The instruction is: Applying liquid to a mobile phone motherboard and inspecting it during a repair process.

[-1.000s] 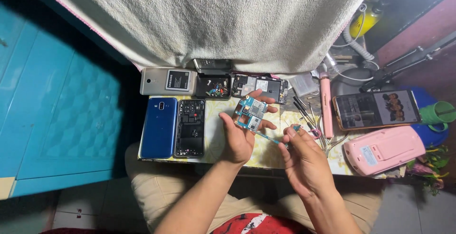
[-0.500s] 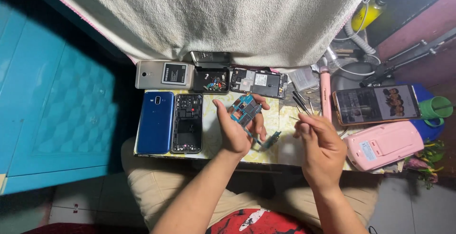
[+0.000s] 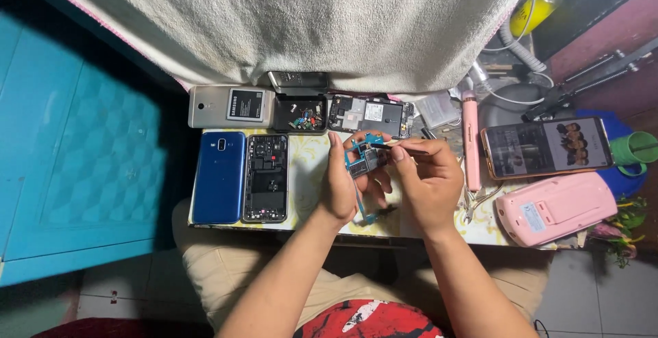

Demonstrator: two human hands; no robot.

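My left hand holds a small blue phone circuit board above the little table. My right hand pinches a thin tool whose tip touches the board's top edge. The two hands are close together, fingers nearly meeting. Left of them lie a blue phone back cover and an opened phone frame. Another opened phone lies just beyond my hands.
A silver phone with exposed battery and a black tray of small parts sit at the back. A lit phone, a pink stick-shaped tool and a pink device lie to the right. A pale towel hangs overhead.
My right hand has moved left from beside the tools to the board, bringing the thin tool onto it. The left hand has kept hold of the board.
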